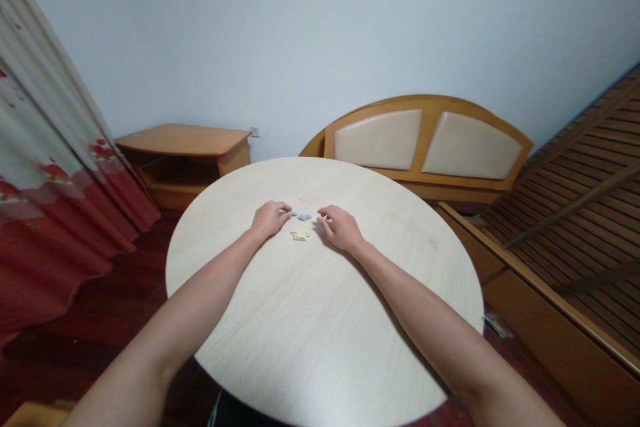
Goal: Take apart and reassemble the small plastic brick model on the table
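My left hand (271, 217) rests over the round table, its thumb and fingers pinched on a small light-blue piece (293, 213). Just to the right lies a little cluster of blue-grey pieces (305, 217), which look like toy building bricks. On the cluster's other side hovers my right hand (341, 227), thumb and fingers apart with nothing seen between them. Nearer to me sits a small group of cream pieces (300, 235), set close together. Beyond the hands is a thin pale-yellow piece (304, 198). All these pieces are too small to make out in detail.
The round pale wood-grain table (280, 333) spans the middle. Behind it stand a wooden cabinet (185, 139) at left and a padded headboard (425, 101) at right. A slatted bed frame (575, 187) leans on the right; a curtain (55, 167) hangs at far left.
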`<state>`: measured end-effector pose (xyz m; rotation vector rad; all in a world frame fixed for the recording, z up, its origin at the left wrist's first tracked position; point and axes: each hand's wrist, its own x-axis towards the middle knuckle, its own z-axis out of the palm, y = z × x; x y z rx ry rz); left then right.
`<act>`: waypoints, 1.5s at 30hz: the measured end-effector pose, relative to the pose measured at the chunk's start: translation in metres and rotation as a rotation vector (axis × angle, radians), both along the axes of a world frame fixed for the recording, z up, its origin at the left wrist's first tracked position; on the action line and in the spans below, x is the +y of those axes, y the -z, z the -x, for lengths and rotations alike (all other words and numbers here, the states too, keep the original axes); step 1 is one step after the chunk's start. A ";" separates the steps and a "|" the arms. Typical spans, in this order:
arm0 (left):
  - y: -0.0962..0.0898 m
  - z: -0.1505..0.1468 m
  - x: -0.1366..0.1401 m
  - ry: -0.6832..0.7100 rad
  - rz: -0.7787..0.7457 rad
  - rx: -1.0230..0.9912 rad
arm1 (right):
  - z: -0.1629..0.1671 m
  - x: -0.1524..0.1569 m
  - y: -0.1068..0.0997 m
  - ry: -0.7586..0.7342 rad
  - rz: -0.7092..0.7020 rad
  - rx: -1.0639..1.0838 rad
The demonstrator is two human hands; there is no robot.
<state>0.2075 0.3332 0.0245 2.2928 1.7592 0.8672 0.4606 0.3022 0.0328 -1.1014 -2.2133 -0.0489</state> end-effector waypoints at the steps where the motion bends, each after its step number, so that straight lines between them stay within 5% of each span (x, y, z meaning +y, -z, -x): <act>1: 0.000 0.000 0.000 -0.019 0.004 0.017 | 0.000 0.000 0.000 0.002 0.004 -0.008; 12: -0.002 -0.004 0.001 0.140 0.124 -0.075 | -0.001 0.003 0.000 0.057 0.059 -0.056; 27: -0.003 0.002 -0.004 0.165 0.111 -0.190 | 0.040 0.105 -0.013 0.127 0.251 -0.437; 35: -0.003 0.000 -0.002 0.125 0.161 -0.146 | -0.034 0.121 -0.009 0.429 0.331 -0.257; 41: -0.005 -0.001 -0.003 0.095 0.142 -0.099 | -0.097 0.099 0.001 0.591 0.316 -0.100; 45: -0.011 -0.008 -0.008 0.133 0.041 -0.091 | -0.087 0.069 0.011 0.447 0.197 0.140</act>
